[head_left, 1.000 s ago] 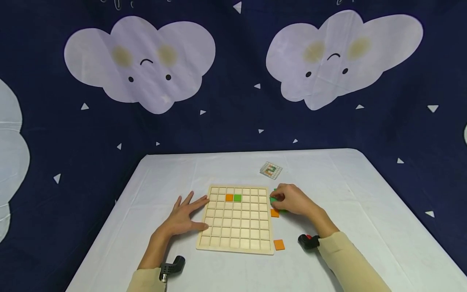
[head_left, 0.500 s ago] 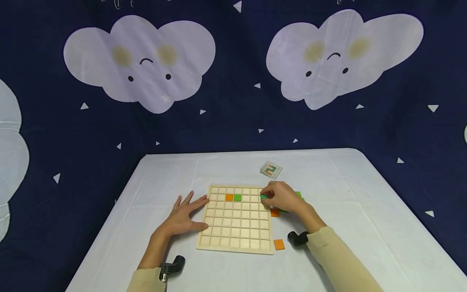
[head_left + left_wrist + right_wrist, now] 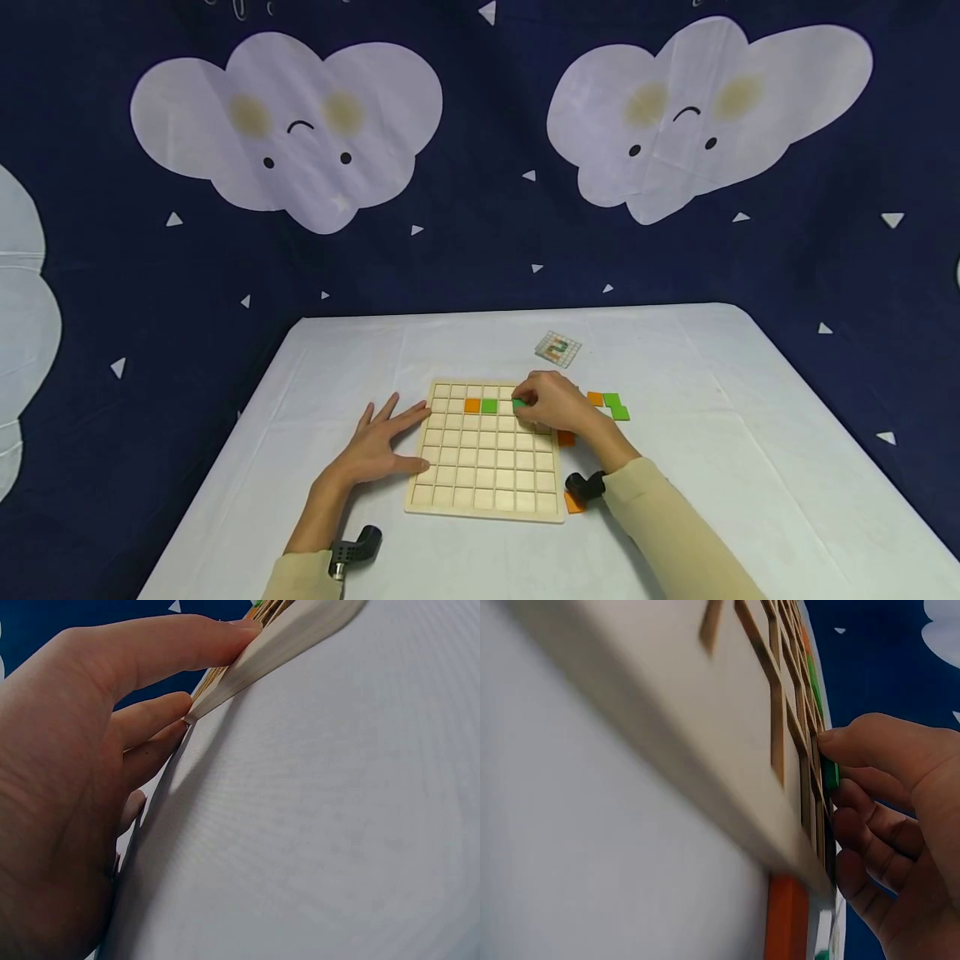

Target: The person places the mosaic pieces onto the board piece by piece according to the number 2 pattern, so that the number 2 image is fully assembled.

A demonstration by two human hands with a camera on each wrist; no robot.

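Note:
A pale wooden grid board (image 3: 483, 517) lies on the white table. In its second row from the back, an orange tile (image 3: 472, 406) and a light green tile (image 3: 489, 406) fill neighbouring cells. My left hand (image 3: 371, 454) has its fingers spread, with the thumb and fingertips against the board's left edge. Over the same row, further right, my right hand (image 3: 558, 404) pinches a darker green tile (image 3: 518, 404) between thumb and fingers. The right wrist view shows this held green tile (image 3: 830, 773) standing tilted close to the grid; the hand partly hides it.
Right of the board lie an orange tile (image 3: 595, 399) and two light green tiles (image 3: 611, 399). Another orange tile (image 3: 566, 438) is at the board's right edge, and one more orange tile (image 3: 574, 506) sits nearer, partly behind the wrist camera. A patterned card (image 3: 558, 348) lies behind the board.
My right hand has picked up the darker green tile beside the board and carried it left over the grid. Tiles on the right have come into view. My left hand has stayed still.

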